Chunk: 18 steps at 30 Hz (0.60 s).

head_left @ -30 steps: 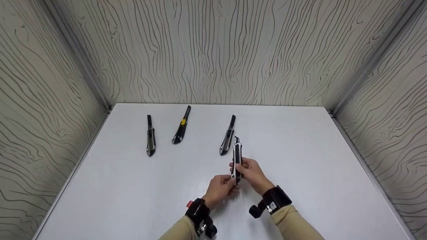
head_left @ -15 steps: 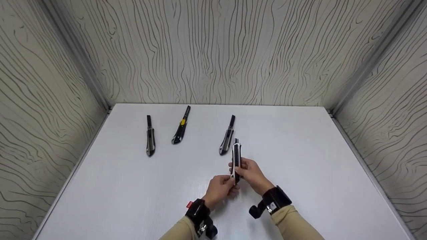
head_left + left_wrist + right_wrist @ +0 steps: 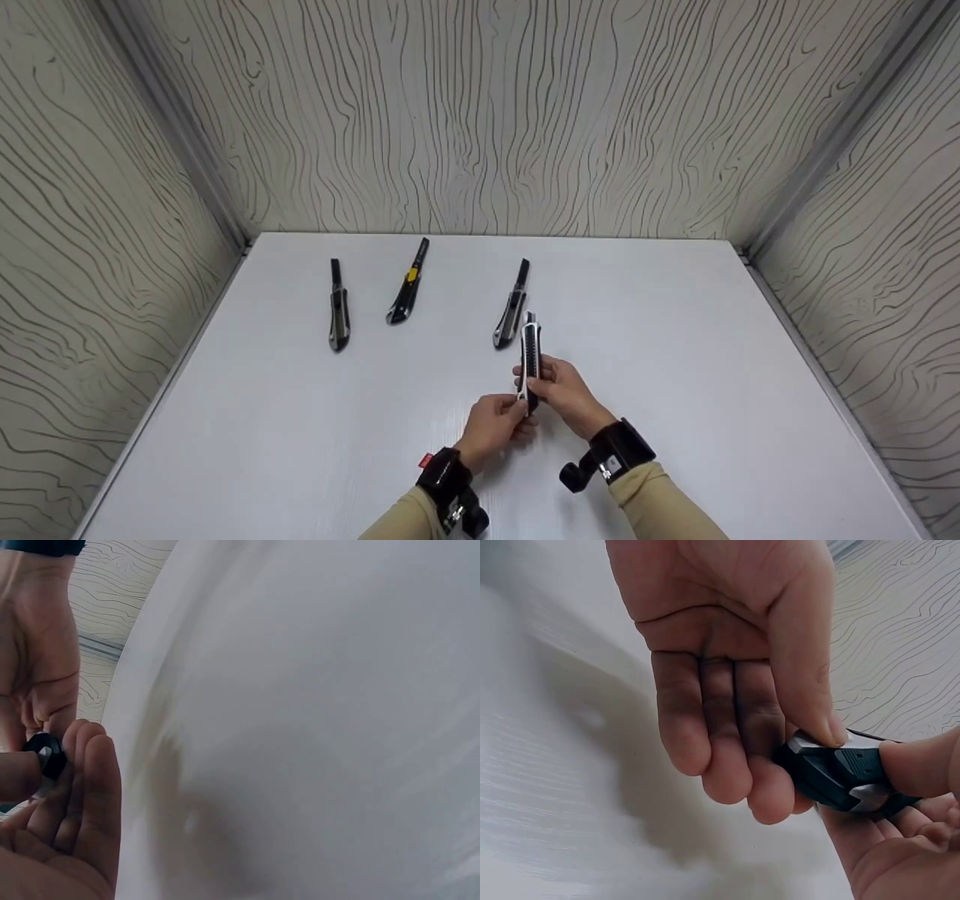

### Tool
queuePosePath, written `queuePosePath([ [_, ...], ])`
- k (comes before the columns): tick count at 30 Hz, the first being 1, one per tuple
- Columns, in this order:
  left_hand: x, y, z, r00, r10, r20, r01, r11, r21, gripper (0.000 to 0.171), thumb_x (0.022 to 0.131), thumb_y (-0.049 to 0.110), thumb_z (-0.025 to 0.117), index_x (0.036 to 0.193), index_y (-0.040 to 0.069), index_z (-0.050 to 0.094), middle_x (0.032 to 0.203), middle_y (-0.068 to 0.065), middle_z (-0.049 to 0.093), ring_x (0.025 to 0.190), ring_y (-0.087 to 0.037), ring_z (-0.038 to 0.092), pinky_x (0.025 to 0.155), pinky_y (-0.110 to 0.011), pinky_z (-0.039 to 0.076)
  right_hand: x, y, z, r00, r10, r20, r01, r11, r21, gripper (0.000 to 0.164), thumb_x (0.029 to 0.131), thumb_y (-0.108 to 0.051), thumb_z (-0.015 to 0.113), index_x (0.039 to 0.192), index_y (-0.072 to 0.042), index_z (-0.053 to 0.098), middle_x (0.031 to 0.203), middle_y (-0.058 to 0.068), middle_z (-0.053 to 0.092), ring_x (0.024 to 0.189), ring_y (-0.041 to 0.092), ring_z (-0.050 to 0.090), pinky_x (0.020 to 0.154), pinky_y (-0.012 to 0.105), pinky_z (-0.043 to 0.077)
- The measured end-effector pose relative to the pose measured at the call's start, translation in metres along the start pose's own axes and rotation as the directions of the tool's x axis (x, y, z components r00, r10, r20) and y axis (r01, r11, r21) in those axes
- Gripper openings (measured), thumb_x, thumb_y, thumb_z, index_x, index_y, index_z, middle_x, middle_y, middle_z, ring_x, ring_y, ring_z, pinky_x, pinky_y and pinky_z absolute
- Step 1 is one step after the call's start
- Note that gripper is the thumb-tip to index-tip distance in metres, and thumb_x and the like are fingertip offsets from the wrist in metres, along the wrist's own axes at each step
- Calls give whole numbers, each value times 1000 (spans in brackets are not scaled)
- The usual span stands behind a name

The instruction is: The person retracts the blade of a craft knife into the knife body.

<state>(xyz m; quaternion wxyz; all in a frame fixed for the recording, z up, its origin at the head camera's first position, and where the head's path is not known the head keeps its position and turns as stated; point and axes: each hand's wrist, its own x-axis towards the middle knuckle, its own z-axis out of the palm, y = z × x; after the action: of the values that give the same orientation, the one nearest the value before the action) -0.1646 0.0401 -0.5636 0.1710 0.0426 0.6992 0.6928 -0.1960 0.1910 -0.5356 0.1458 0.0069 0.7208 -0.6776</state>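
Both hands hold one black-and-silver utility knife [image 3: 531,352] above the table, its blade end pointing away from me. My right hand [image 3: 568,390] grips the handle from the right side, thumb lying on the top. Lower down, my left hand [image 3: 491,426] pinches the butt end between thumb and fingers. In the right wrist view the dark rear of the knife [image 3: 840,776] shows between both thumbs and the fingers beneath. Only the round butt of the knife [image 3: 46,754] is visible in the left wrist view, by the left thumb. A short piece of blade stands out at the front.
Beyond the hands, a grey-and-black utility knife [image 3: 511,311] lies close to the held one. Farther left lie a black-and-yellow utility knife [image 3: 407,289] and another grey-and-black utility knife [image 3: 339,311]. Wood-patterned panels [image 3: 480,112] wall in the white table [image 3: 300,435] at the back and sides.
The blade tip sticking out of the held knife looks shorter than a second ago, and the knife has shifted slightly left. Both hands stay nearly where they were.
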Motion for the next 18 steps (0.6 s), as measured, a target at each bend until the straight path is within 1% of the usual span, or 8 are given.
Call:
queuePosePath([
  [7, -1, 1, -1, 1000, -3, -9, 3, 1000, 7, 24, 97, 10, 53, 102, -9, 68, 87, -22, 73, 71, -22, 71, 68, -41, 61, 1, 2, 0, 1000, -6, 25, 6, 1000, -7, 45, 95, 4, 48, 137, 15, 39, 131, 32, 55, 107, 19, 64, 93, 28, 52],
  [14, -2, 2, 0, 1000, -7, -16, 7, 1000, -8, 26, 97, 12, 53, 103, -10, 67, 87, -22, 73, 72, -24, 72, 68, -40, 61, 0, 2, 1, 1000, -20, -1, 20, 998, -53, 43, 96, 3, 49, 137, 13, 41, 130, 29, 58, 113, 24, 62, 96, 31, 52],
  [18, -2, 3, 1, 1000, -8, -20, 8, 1000, -17, 27, 98, 13, 53, 106, -9, 67, 88, -23, 73, 72, -23, 72, 67, -38, 61, -1, 2, 1, 999, -40, -15, 38, 996, -76, 41, 95, 2, 50, 134, 14, 45, 127, 28, 61, 111, 23, 63, 93, 28, 52],
])
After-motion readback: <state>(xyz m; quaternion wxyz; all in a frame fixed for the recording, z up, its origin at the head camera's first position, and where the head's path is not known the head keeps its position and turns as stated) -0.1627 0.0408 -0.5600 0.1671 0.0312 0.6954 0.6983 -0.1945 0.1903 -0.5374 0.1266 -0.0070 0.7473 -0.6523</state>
